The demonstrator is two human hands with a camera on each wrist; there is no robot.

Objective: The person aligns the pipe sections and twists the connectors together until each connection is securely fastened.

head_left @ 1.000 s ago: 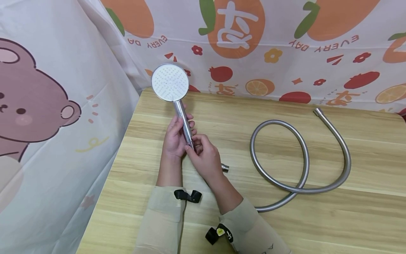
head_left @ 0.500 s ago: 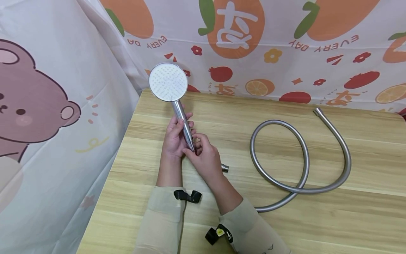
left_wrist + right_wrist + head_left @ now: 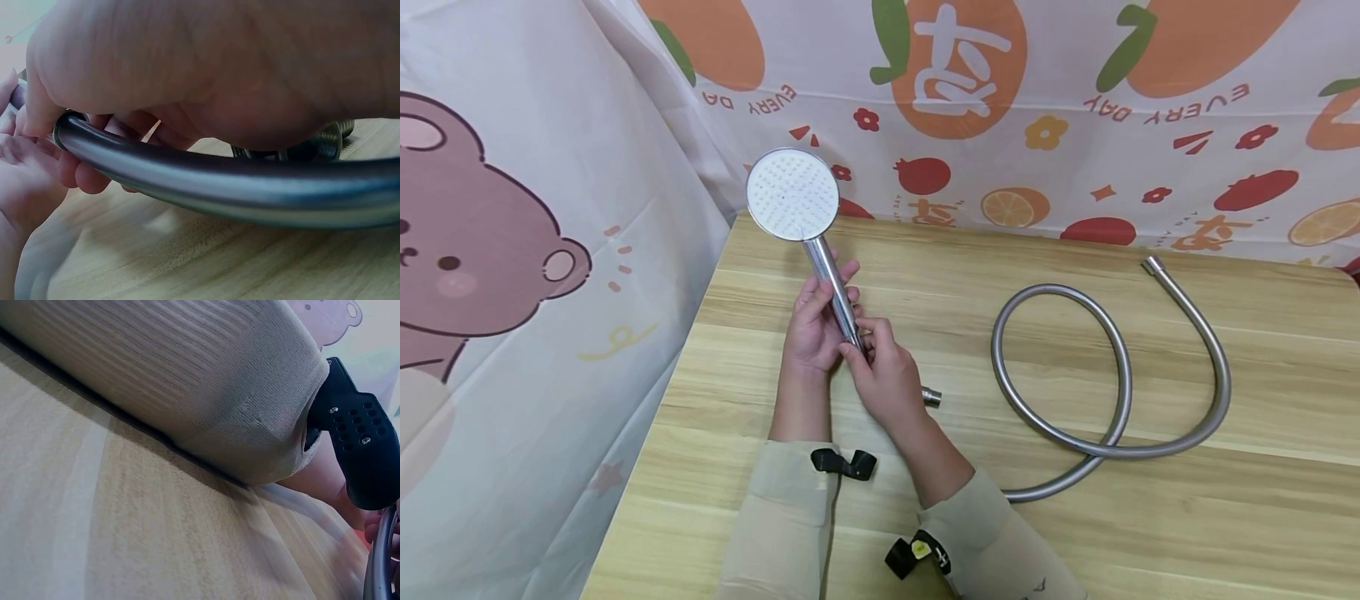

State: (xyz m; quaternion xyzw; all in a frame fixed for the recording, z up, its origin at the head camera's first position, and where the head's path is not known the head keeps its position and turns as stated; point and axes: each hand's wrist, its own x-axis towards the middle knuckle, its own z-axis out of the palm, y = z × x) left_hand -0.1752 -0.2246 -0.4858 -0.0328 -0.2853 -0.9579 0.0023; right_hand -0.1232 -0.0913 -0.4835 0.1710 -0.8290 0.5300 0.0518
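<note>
A chrome shower head point(image 3: 793, 193) with a white round spray face points up and away in the head view. My left hand point(image 3: 809, 333) holds its handle, thumb along the side and fingers behind it. At the handle's lower end my right hand point(image 3: 886, 375) pinches the collar point(image 3: 59, 131) of a grey metal shower hose point(image 3: 219, 184), seen closely in the left wrist view. Those fingers cover most of the joint. From there the hose runs back beneath the right forearm. The right wrist view shows mostly a sleeve point(image 3: 206, 394) and a bit of hose.
The hose's loop point(image 3: 1120, 367) lies right of the hands on the wooden table point(image 3: 1262, 517), its free end point(image 3: 1152, 264) toward the back. A threaded metal fitting point(image 3: 932, 397) sits beside the right hand. Printed cloths point(image 3: 1075, 83) hang behind and left.
The shower head has shifted slightly left. My right thumb has slid down along the collar and come back up, while the hose on the table has stayed put.
</note>
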